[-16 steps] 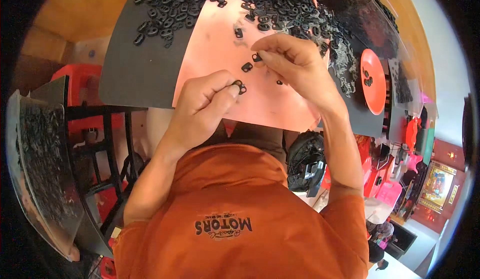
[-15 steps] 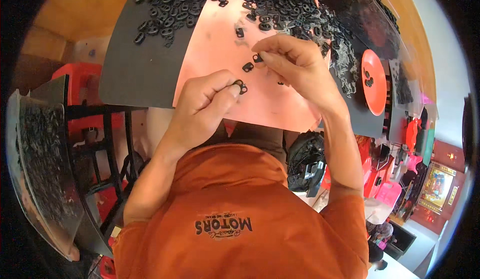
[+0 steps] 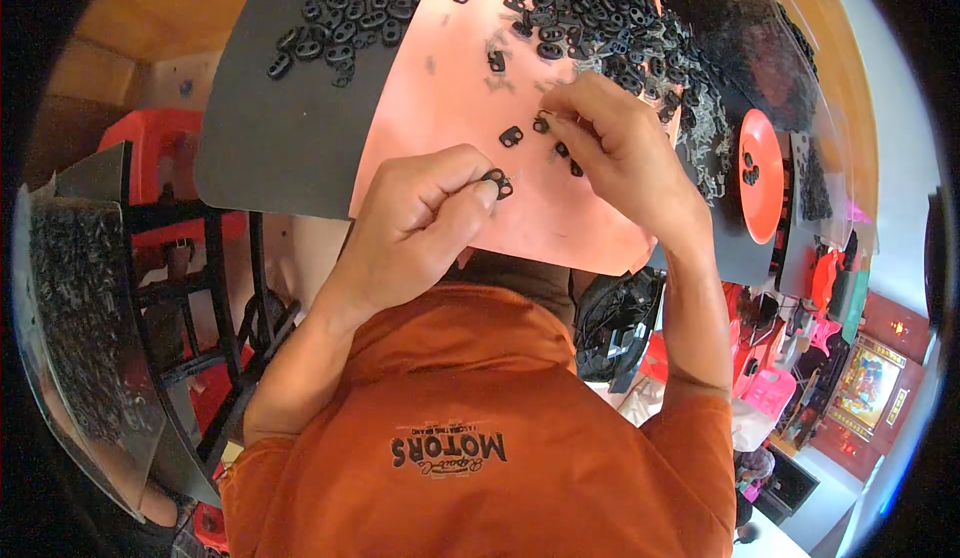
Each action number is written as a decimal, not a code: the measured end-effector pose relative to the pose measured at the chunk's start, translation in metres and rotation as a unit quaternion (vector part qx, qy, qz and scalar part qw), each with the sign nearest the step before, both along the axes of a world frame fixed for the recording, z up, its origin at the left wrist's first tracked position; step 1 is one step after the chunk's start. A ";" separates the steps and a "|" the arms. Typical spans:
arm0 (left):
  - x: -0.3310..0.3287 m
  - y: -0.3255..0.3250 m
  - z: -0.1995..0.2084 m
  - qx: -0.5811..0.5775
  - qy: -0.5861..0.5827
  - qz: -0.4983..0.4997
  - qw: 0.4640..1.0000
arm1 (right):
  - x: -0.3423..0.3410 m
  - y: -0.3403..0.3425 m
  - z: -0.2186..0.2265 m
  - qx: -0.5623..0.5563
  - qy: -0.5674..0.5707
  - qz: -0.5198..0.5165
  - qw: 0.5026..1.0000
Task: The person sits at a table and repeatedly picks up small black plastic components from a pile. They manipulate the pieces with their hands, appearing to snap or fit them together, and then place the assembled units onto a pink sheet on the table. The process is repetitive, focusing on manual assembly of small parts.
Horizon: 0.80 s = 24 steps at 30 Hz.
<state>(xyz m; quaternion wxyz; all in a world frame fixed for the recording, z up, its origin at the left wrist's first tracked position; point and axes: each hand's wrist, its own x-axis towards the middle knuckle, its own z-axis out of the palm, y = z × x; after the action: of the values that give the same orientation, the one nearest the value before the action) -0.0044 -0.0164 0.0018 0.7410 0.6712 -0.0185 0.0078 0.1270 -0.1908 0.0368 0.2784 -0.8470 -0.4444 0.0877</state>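
Observation:
My left hand (image 3: 425, 213) is closed, with thumb and forefinger pinching a small black two-hole cord-lock piece (image 3: 498, 185) above the near part of the pink sheet (image 3: 440, 88). To its right, my right hand (image 3: 625, 148) bends downward over the sheet, fingers pinched. At its fingertips is another small black piece (image 3: 541, 122), partly covered by the fingers. A loose black piece (image 3: 511, 137) lies on the sheet between the hands, and another (image 3: 496, 60) lies farther up. Dark pieces (image 3: 575, 167) show just beneath my right hand.
Black two-hole pieces (image 3: 370, 3) are heaped across the far side of the dark table mat (image 3: 270, 148). Small silvery bits (image 3: 705, 138) lie in a pile at the right. Beyond it is a red oval plate (image 3: 762, 208) with a few black pieces. A red stool (image 3: 160, 148) stands left.
The view has shifted slightly, moving the table rightward in the picture. My right hand has drawn a little right and down, and dark pieces now show under it. My left hand keeps its pinch.

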 end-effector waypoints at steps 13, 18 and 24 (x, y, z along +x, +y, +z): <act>0.003 0.000 -0.003 0.017 -0.045 0.015 0.999 | 0.002 0.024 -0.001 -0.060 -0.123 0.027 0.990; 0.001 -0.003 0.001 0.002 -0.023 0.025 0.999 | 0.014 0.044 -0.010 -0.077 -0.157 0.009 0.985; 0.001 -0.001 -0.001 0.010 -0.042 0.022 0.999 | 0.016 0.046 -0.008 -0.053 -0.140 0.028 0.988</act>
<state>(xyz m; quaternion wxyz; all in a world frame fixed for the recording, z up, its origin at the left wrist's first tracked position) -0.0033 -0.0176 0.0005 0.7324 0.6779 -0.0350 0.0526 0.1433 -0.1449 0.0285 0.1660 -0.8514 -0.4975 -0.0001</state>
